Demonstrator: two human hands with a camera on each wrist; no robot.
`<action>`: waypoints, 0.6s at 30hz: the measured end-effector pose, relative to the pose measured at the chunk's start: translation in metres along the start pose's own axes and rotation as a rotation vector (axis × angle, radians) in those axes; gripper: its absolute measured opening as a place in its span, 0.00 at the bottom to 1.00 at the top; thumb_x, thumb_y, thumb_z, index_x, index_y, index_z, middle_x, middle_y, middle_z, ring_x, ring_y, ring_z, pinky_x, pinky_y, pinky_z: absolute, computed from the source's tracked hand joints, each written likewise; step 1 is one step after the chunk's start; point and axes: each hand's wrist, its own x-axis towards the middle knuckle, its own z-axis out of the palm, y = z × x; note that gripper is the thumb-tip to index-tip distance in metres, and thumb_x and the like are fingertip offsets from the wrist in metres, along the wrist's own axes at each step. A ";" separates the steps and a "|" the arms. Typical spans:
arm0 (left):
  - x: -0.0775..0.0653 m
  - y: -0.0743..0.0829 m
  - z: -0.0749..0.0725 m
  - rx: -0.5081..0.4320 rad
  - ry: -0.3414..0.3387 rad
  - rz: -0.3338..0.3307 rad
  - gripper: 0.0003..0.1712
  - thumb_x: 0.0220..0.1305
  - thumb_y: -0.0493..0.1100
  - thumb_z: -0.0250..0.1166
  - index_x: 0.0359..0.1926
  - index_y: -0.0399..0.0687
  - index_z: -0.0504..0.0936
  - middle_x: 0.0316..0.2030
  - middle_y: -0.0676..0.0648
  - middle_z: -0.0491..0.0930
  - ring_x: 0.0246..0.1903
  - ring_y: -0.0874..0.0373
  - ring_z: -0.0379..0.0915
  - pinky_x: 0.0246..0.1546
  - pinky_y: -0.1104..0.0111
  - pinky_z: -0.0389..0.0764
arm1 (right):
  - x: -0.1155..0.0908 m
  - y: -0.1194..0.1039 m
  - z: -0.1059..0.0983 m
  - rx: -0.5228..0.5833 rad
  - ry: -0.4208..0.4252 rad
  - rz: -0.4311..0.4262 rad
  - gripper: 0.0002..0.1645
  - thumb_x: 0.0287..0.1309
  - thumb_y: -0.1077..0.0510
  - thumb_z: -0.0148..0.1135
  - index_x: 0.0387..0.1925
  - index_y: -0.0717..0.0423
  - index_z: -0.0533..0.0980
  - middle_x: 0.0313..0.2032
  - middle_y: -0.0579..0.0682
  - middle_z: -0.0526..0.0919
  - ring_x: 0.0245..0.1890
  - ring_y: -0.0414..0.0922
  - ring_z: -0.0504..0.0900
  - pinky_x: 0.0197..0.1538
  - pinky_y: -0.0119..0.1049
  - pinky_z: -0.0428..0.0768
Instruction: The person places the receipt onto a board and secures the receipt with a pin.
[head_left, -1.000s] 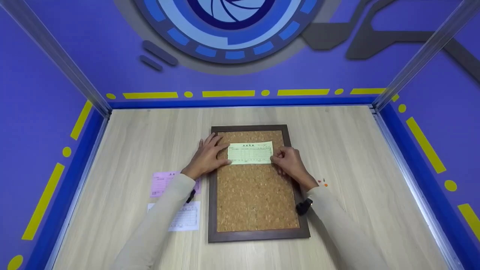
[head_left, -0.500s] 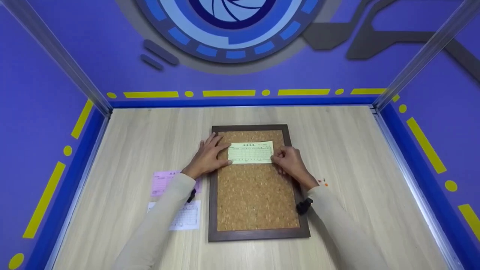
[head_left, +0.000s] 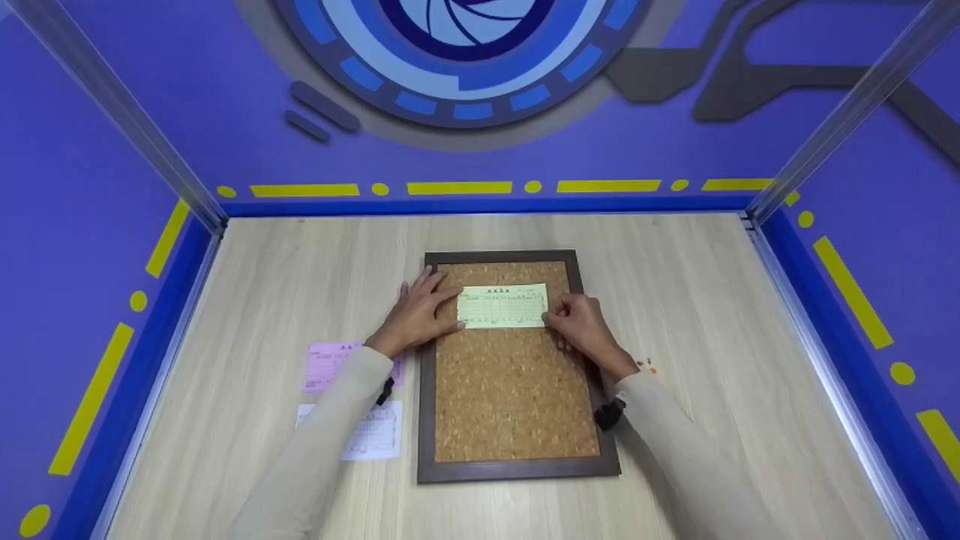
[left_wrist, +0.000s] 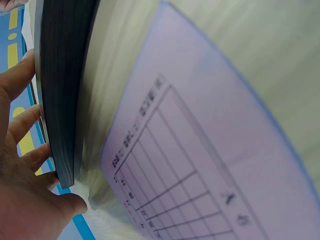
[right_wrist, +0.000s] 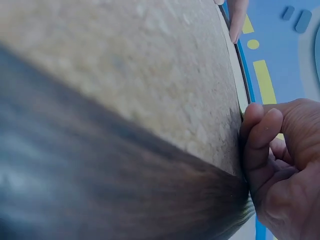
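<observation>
A pale green printed paper form (head_left: 502, 306) lies across the upper part of a cork board (head_left: 517, 397) with a dark wood frame. My left hand (head_left: 414, 313) spreads over the board's left side, its thumb and index fingertips at the form's left edge. In the left wrist view the fingers (left_wrist: 24, 125) reach over the frame's side. At the form's right edge my right hand (head_left: 577, 322) is curled, thumb and fingers pinched together. A tiny greenish bit (right_wrist: 243, 115) shows at these fingertips in the right wrist view; I cannot tell what it is, as the fingers hide it.
Left of the board lie a pink printed form (head_left: 328, 367) and a white printed form (head_left: 379, 435), both partly under the left sleeve. Several tiny red and orange pieces (head_left: 651, 369) lie by the right wrist. Blue-purple walls (head_left: 480, 165) border the wooden table (head_left: 315, 255).
</observation>
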 end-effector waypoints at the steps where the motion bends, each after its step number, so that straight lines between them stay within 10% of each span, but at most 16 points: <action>1: 0.000 0.000 0.000 0.000 0.001 0.000 0.44 0.69 0.62 0.76 0.79 0.51 0.76 0.86 0.38 0.57 0.87 0.36 0.37 0.79 0.26 0.43 | 0.000 -0.001 0.000 -0.007 0.000 -0.005 0.11 0.67 0.67 0.67 0.27 0.59 0.78 0.16 0.52 0.82 0.09 0.39 0.77 0.12 0.30 0.74; 18: -0.001 0.002 0.000 -0.016 -0.009 -0.008 0.43 0.71 0.61 0.75 0.80 0.50 0.75 0.86 0.37 0.56 0.87 0.36 0.36 0.79 0.25 0.42 | -0.005 -0.001 -0.008 -0.209 0.033 -0.084 0.07 0.68 0.66 0.72 0.32 0.60 0.84 0.24 0.49 0.86 0.18 0.38 0.79 0.19 0.29 0.75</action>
